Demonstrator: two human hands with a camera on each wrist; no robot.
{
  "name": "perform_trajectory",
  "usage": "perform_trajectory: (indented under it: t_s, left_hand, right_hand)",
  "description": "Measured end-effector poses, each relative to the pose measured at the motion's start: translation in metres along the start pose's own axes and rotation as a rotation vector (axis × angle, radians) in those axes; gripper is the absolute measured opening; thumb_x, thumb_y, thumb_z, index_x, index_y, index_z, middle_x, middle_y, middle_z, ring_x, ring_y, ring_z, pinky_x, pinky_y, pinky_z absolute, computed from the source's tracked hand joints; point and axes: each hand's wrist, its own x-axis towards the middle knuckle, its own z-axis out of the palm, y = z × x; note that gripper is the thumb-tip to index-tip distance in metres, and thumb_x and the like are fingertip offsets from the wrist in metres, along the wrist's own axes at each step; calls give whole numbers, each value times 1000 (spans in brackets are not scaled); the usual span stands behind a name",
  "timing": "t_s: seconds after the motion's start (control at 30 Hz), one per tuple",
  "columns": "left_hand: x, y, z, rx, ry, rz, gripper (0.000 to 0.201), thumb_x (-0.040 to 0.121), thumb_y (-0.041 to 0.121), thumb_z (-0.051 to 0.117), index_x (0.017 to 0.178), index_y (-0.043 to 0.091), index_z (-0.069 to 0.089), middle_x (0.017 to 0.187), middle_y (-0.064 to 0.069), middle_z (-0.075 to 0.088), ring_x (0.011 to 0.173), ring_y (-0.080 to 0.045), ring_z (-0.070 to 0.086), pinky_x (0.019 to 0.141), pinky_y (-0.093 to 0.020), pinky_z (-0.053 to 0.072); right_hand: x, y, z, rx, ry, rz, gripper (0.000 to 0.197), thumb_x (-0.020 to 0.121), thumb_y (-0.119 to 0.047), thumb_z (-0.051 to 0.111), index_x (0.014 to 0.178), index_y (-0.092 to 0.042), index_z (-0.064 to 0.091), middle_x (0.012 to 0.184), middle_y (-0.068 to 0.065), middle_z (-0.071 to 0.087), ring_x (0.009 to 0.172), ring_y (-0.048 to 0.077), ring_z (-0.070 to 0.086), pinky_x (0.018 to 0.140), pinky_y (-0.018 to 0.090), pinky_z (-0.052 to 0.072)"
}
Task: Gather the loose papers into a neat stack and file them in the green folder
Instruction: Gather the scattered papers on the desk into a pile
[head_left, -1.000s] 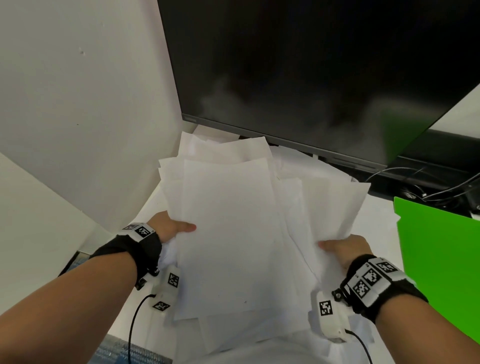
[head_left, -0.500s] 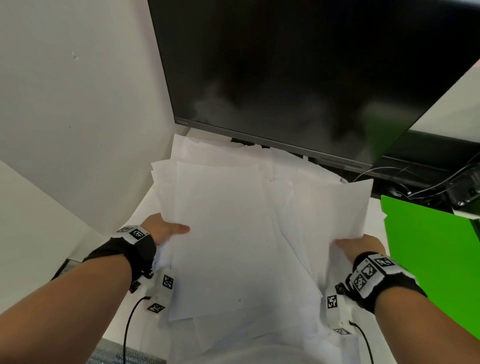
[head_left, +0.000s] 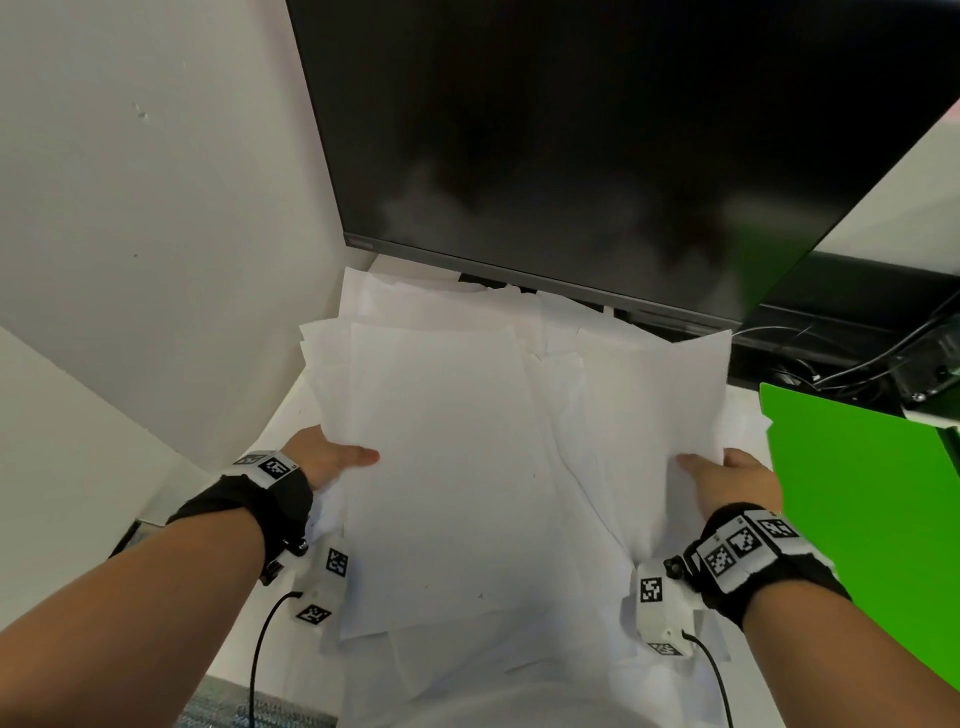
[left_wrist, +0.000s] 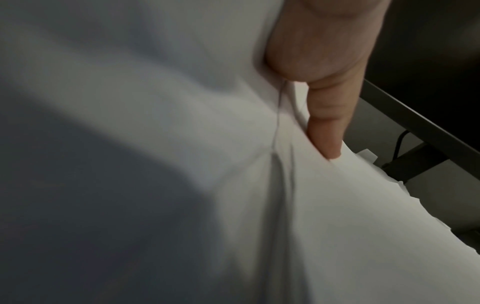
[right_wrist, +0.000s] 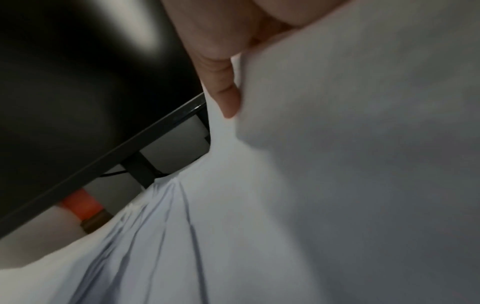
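Note:
A loose, uneven pile of white papers (head_left: 457, 467) is held between both hands above the white desk (head_left: 291, 415). My left hand (head_left: 332, 460) grips the pile's left edge, thumb on top and fingers hidden beneath. My right hand (head_left: 727, 480) grips the right edge the same way. In the left wrist view the thumb (left_wrist: 327, 131) presses on the sheets (left_wrist: 363, 226). In the right wrist view the thumb (right_wrist: 226, 96) pinches the rumpled sheets (right_wrist: 337, 185). The green folder (head_left: 872, 509) lies at the right, just beside my right hand.
A large black monitor (head_left: 597, 156) stands close behind the papers, its lower edge just past their far ends. A white partition wall (head_left: 156, 234) closes off the left. Black cables (head_left: 883, 364) and a small device lie behind the folder at the far right.
Both hands have drawn slightly apart while still holding the pile; the right-side sheets have shifted right and fanned wider. The view has swung, so the folder shows nearer the middle.

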Motion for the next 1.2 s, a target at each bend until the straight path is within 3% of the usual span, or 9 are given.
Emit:
perform_trajectory:
  t_s: [0.07,0.13,0.27,0.4,0.53,0.77,0.9,1.0,1.2]
  left_hand:
    - [-1,1,0,-10,9,-7,49,74,15,76,120,8,60,122,-14,62,115,-31,55,91,-30,35]
    - [-3,2,-1,-11,5,-10,52,71,18,78,119,8,60,121,-13,63,115,-31,55,91,-30,35]
    - [-4,1,-3,-4,15,-11,75,50,38,79,118,11,62,119,-11,65,107,-27,57,89,-32,37]
    - [-3,2,-1,8,38,-21,60,66,25,82,119,7,60,121,-13,63,106,-26,56,88,-31,36]
    - [-4,3,1,21,53,-33,55,73,18,77,122,4,58,124,-15,61,116,-31,55,88,-29,35]
    - [-5,4,2,26,71,-23,56,73,15,77,124,3,56,126,-17,60,117,-33,54,91,-30,35]
    - [-5,3,-1,35,66,-50,65,69,23,80,125,4,54,127,-17,60,117,-33,54,92,-33,36]
    - [-5,4,1,42,92,-59,62,71,19,79,125,1,54,126,-18,59,117,-34,53,89,-31,35]
    - [-10,9,3,-2,73,-45,55,74,13,76,124,3,56,128,-17,59,118,-33,53,88,-29,35]
  right_hand:
    - [-5,1,2,82,76,-79,27,75,-14,71,96,-9,55,93,14,62,77,26,55,68,29,40]
    - [-10,3,2,193,160,-100,56,67,-12,79,111,-16,44,111,12,55,93,27,55,77,31,42]
    - [-8,9,-5,128,107,234,99,57,-22,86,137,-8,29,131,21,48,112,39,54,90,41,44]
    - [-7,16,-1,94,-193,269,78,39,-25,86,107,2,61,102,20,66,91,38,64,88,51,52]
    - [-11,10,-5,31,-176,37,46,66,-7,78,108,-4,59,99,14,63,90,31,60,86,40,50]
    - [-36,10,-7,93,-95,-276,30,77,-1,66,102,-14,55,93,14,64,80,29,59,68,27,46]
    - [-36,7,-2,72,-153,-110,67,72,-8,76,129,-3,40,112,13,58,95,29,57,80,32,47]
    - [-32,8,-2,-98,-246,61,53,73,-11,75,117,10,54,106,22,62,94,34,60,83,38,50]
    - [-42,-28,-31,-282,-23,-335,21,86,-12,59,102,0,64,78,15,54,73,26,46,67,27,34]
